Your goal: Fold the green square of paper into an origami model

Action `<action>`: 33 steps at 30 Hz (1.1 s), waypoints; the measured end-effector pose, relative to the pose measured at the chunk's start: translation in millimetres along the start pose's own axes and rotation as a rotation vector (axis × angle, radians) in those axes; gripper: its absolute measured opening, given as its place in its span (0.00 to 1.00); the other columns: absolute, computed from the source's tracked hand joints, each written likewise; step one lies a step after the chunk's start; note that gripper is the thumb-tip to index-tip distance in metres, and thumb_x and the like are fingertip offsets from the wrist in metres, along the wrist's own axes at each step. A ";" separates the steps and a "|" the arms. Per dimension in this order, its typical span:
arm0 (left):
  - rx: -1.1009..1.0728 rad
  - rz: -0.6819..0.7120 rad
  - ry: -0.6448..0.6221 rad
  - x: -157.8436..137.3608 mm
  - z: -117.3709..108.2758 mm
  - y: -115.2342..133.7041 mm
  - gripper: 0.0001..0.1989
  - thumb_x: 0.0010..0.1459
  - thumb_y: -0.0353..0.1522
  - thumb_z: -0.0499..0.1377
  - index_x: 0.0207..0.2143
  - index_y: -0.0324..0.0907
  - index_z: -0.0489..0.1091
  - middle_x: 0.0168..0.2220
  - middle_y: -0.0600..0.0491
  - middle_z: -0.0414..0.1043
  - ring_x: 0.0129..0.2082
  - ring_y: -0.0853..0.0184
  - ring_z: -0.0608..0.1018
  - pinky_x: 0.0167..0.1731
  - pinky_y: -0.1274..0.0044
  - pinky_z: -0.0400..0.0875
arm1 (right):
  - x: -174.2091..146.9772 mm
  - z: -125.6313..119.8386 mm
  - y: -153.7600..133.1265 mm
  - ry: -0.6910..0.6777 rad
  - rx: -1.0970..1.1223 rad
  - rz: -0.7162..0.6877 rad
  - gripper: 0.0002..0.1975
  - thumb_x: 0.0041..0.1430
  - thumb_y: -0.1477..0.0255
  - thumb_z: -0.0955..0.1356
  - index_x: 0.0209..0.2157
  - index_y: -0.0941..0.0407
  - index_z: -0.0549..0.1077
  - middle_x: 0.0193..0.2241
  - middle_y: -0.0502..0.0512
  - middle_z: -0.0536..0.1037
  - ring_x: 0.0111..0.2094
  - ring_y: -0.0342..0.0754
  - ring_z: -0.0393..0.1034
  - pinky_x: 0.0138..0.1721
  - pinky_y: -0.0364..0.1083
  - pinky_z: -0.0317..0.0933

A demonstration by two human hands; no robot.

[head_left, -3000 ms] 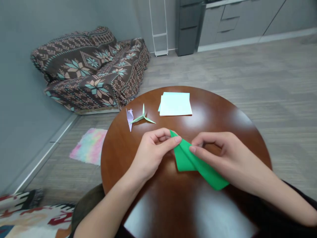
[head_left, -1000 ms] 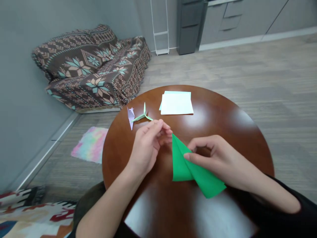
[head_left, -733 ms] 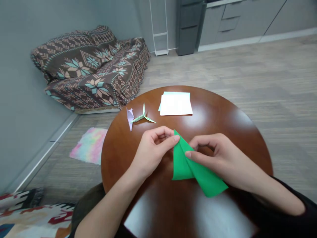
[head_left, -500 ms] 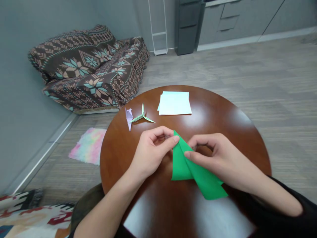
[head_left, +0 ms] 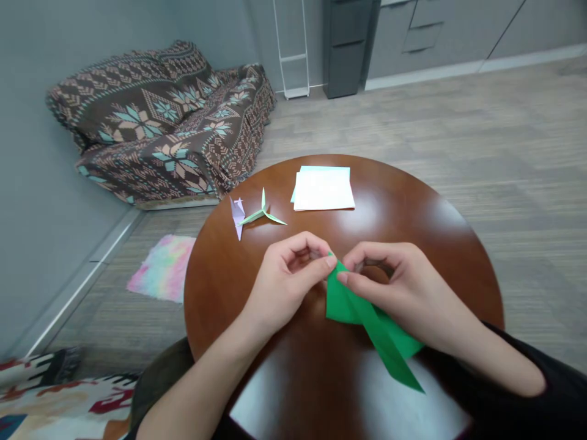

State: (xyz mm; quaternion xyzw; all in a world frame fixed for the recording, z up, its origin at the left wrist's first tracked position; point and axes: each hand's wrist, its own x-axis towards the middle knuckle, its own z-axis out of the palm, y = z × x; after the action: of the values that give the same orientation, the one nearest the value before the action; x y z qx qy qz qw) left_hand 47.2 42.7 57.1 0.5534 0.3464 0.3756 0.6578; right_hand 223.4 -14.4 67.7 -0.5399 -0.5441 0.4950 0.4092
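Observation:
A partly folded sheet of green paper (head_left: 342, 304) is held between both hands above the round brown table (head_left: 413, 211). My left hand (head_left: 293, 275) pinches its upper tip between thumb and fingers. Just to the right, my right hand (head_left: 389, 275) grips the upper right edge, thumb on top and fingers behind. A narrow folded flap hangs down toward the lower right, its point standing away from the rest of the sheet. The fingers of my right hand hide part of the paper.
Beyond my hands lies a stack of white and pale blue paper (head_left: 323, 189). On the table's left side are a light green three-armed folded paper piece (head_left: 263, 211) and a purple folded paper piece (head_left: 237, 217). A patterned covered sofa (head_left: 174, 128) stands at the far left.
The green paper has turned in my hands, its loose flap now narrower and swung lower. My right hand has shifted slightly left and up, closer to my left hand. Both still grip the paper.

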 end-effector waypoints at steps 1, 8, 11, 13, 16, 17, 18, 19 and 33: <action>-0.037 -0.017 -0.011 -0.1 -0.2 -0.2 0.06 0.55 0.32 0.70 0.29 0.40 0.76 0.30 0.54 0.75 0.30 0.71 0.74 0.32 0.81 0.69 | -0.6 0.4 -0.8 0.010 -0.014 -0.006 0.04 0.58 0.74 0.71 0.28 0.56 0.77 0.25 0.50 0.78 0.27 0.44 0.70 0.29 0.41 0.63; -0.178 -0.127 0.000 -2.0 2.5 1.8 0.08 0.52 0.32 0.72 0.29 0.39 0.76 0.29 0.54 0.73 0.29 0.71 0.73 0.31 0.80 0.67 | -5.0 2.2 -4.4 0.035 -0.070 -0.027 0.05 0.58 0.74 0.71 0.27 0.56 0.77 0.25 0.49 0.78 0.26 0.43 0.69 0.27 0.40 0.62; -0.192 -0.136 0.003 -1.5 2.6 2.7 0.08 0.52 0.31 0.72 0.29 0.39 0.76 0.29 0.54 0.72 0.30 0.71 0.73 0.32 0.80 0.67 | -5.5 3.5 -4.7 0.033 -0.077 -0.029 0.06 0.58 0.74 0.70 0.27 0.56 0.76 0.24 0.48 0.76 0.25 0.43 0.68 0.26 0.41 0.61; -0.209 -0.124 0.016 -0.3 1.7 3.2 0.07 0.53 0.30 0.71 0.28 0.39 0.75 0.29 0.54 0.72 0.29 0.72 0.72 0.32 0.81 0.68 | -5.5 4.4 -4.2 0.019 -0.071 -0.022 0.06 0.58 0.74 0.70 0.27 0.56 0.76 0.23 0.48 0.75 0.25 0.42 0.67 0.26 0.40 0.60; -0.228 -0.069 0.058 1.7 -1.4 3.3 0.06 0.56 0.29 0.68 0.28 0.40 0.74 0.28 0.54 0.73 0.30 0.72 0.73 0.32 0.81 0.68 | -5.4 4.9 -2.9 -0.008 -0.049 0.002 0.06 0.58 0.76 0.70 0.26 0.57 0.75 0.21 0.46 0.73 0.24 0.41 0.66 0.26 0.40 0.59; -0.223 -0.043 0.067 2.0 -2.6 2.9 0.06 0.57 0.30 0.67 0.28 0.39 0.74 0.29 0.54 0.73 0.30 0.72 0.73 0.33 0.81 0.69 | -5.3 4.7 -2.4 -0.009 -0.043 0.007 0.06 0.58 0.76 0.70 0.26 0.57 0.75 0.21 0.46 0.73 0.24 0.41 0.66 0.25 0.40 0.58; -0.205 -0.019 0.065 1.9 -3.7 2.3 0.06 0.58 0.30 0.66 0.29 0.39 0.74 0.29 0.54 0.73 0.31 0.71 0.74 0.34 0.81 0.69 | -5.1 4.3 -2.0 -0.006 -0.038 0.005 0.06 0.58 0.76 0.70 0.26 0.57 0.75 0.21 0.46 0.73 0.24 0.41 0.66 0.25 0.40 0.59; -0.174 0.001 0.050 1.6 -4.8 1.6 0.06 0.59 0.31 0.66 0.30 0.39 0.75 0.30 0.54 0.73 0.31 0.71 0.74 0.34 0.80 0.69 | -4.8 3.8 -1.6 0.000 -0.033 -0.001 0.06 0.58 0.76 0.70 0.27 0.57 0.76 0.21 0.46 0.74 0.24 0.41 0.67 0.25 0.40 0.59; 0.036 -0.015 -0.021 -0.9 3.0 3.4 0.08 0.50 0.26 0.73 0.26 0.38 0.76 0.25 0.57 0.75 0.26 0.74 0.74 0.29 0.84 0.68 | 0.5 3.0 3.9 0.015 0.119 0.006 0.02 0.54 0.76 0.71 0.28 0.58 0.77 0.24 0.48 0.76 0.27 0.42 0.68 0.28 0.39 0.60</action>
State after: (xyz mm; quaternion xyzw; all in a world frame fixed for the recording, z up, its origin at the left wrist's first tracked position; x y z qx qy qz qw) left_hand 49.0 40.9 61.0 0.5664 0.3506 0.3585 0.6541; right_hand 221.1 -14.4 63.3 -0.5200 -0.5089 0.5235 0.4434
